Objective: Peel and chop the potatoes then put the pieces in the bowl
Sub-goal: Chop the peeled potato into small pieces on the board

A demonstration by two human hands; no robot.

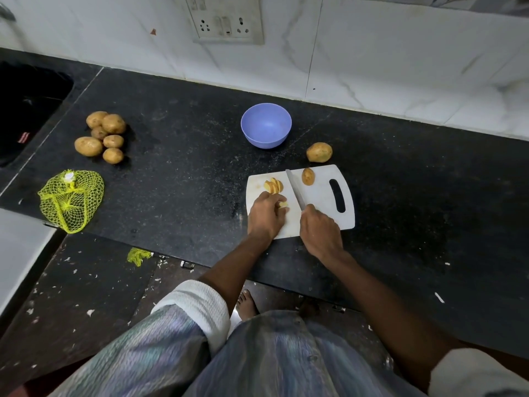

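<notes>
A potato piece [283,204] was pinched on the cutting board [320,193] by the left grip [266,214]; the knife [295,189], just beside it, was clasped by the right grip [320,232].

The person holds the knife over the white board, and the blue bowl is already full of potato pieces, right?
Not quite. The head view shows the blue bowl is empty; the potato pieces lie on the white board. The right hand does hold the knife over the board.
</notes>
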